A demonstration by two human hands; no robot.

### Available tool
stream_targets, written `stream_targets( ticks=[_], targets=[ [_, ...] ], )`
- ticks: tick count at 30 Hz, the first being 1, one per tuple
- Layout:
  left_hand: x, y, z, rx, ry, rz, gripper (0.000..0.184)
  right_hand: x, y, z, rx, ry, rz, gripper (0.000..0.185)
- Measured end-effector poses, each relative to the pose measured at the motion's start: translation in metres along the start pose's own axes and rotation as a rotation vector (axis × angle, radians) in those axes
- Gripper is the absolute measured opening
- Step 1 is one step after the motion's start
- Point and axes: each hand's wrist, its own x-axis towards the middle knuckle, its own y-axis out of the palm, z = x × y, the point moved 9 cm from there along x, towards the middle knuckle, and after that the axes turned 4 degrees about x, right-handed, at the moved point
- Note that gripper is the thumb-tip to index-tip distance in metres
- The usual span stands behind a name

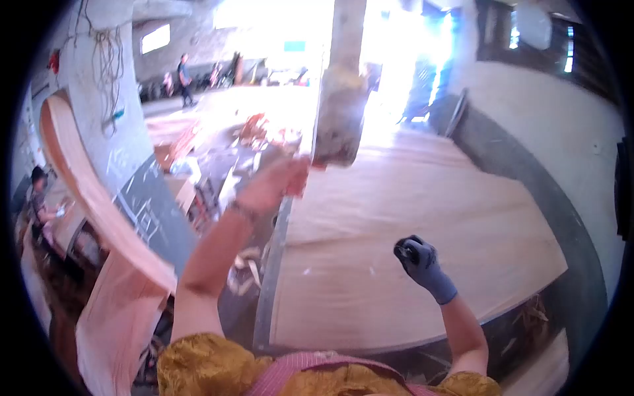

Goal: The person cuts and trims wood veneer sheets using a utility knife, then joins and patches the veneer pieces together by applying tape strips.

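Note:
A large pale sheet of wood veneer (396, 244) lies spread on a low table in front of me. My right hand (417, 259), in a grey glove with dark fingertips, is above the sheet with its fingers curled closed; what they hold, if anything, is hidden. My left hand (277, 183) is bare and stretched forward over the sheet's left edge. Its fingers are blurred against the foot of a worn pillar (338, 125), so I cannot tell whether they touch it or hold anything.
A long curved strip of veneer (99, 191) leans at the left beside a grey-and-white pillar (135, 99). Wood scraps (246, 270) litter the floor. One person (49, 218) works at far left; another person (185, 80) stands farther back. A wall (548, 132) bounds the right.

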Motion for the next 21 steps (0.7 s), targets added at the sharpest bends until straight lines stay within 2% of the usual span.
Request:
stream_targets(
  ticks=[1,3,4,5,6,7,9,11,13,14,17,18,19,20,21],
  targets=[
    [-0.021,0.002,-0.004,0.061,0.052,-0.161,0.040,0.028,-0.008,0.021,0.087,-0.139,-0.107,0.014],
    [-0.020,-0.006,0.036,-0.013,-0.003,-0.114,0.028,0.095,-0.021,0.040,-0.110,-0.131,-0.129,0.013],
    [-0.025,-0.003,0.044,-0.092,0.052,-0.104,0.028,0.131,-0.029,0.051,-0.253,-0.119,-0.142,0.013],
    [-0.032,-0.001,0.055,-0.176,0.100,-0.095,0.027,0.180,-0.039,0.076,-0.027,-0.028,-0.169,0.017],
    [-0.035,-0.004,0.074,-0.132,0.131,-0.122,0.029,0.226,-0.050,0.100,0.203,0.054,-0.218,0.021],
    [-0.039,-0.004,0.090,-0.089,0.157,-0.153,0.032,0.269,-0.059,0.132,0.247,0.118,-0.340,0.021],
    [-0.058,-0.002,0.123,0.078,0.009,-0.174,0.032,0.342,-0.070,0.153,0.404,-0.008,-0.487,0.024],
    [-0.077,0.007,0.147,0.082,0.057,-0.104,0.031,0.396,-0.068,0.179,0.500,-0.059,-0.485,0.018],
    [-0.095,-0.003,0.162,0.302,0.122,-0.026,0.028,0.398,-0.058,0.185,0.392,0.193,-0.400,0.022],
    [-0.102,-0.007,0.167,0.402,0.150,0.009,0.028,0.389,-0.045,0.199,0.459,0.201,-0.428,0.026],
    [-0.107,-0.027,0.197,0.854,0.171,0.273,0.026,0.358,-0.004,0.188,0.624,0.160,-0.358,0.022],
    [-0.110,-0.035,0.202,0.903,0.186,0.344,0.026,0.341,0.008,0.183,0.612,0.200,-0.359,0.022],
    [-0.106,-0.047,0.205,1.043,0.329,0.326,0.026,0.321,0.019,0.179,0.601,0.243,-0.362,0.022],
    [-0.091,-0.058,0.201,1.134,0.359,0.231,0.031,0.301,0.031,0.176,0.590,0.289,-0.362,0.022],
    [-0.088,-0.060,0.155,0.889,0.442,0.176,0.032,0.286,0.047,0.181,0.642,0.274,-0.325,0.023]
  ],
)
